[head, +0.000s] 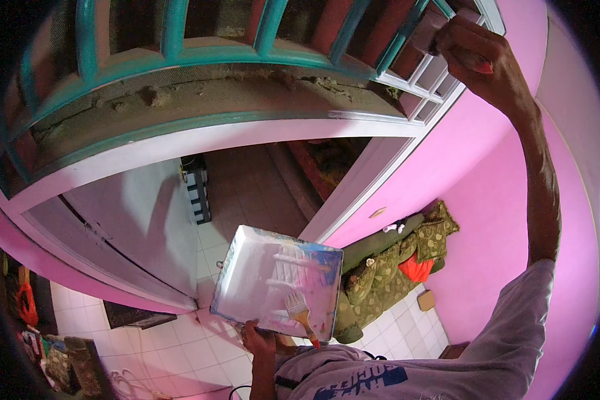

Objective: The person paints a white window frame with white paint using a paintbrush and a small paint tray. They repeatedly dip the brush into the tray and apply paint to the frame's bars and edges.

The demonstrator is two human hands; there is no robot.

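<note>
My left hand (261,340) grips the near edge of a paint tray (250,275) smeared with white, blue and pink paint. A paintbrush with a wooden handle (300,312) lies in the tray, its red tip over the near rim. My right hand (472,55) is raised at the upper right against a window grille (275,55), closed around a paintbrush whose red handle tip (485,67) shows; its bristles are hidden or blurred. The grille bars are teal over most of their length and white at the right end, near my right hand. Below them runs a white door frame (230,147).
A dusty ledge (260,95) with debris lies between grille and frame. Far below are a green patterned sofa (380,280), a small brown box (426,300), white floor tiles (195,357) and a door panel (145,215). A pink wall (490,200) stands on the right.
</note>
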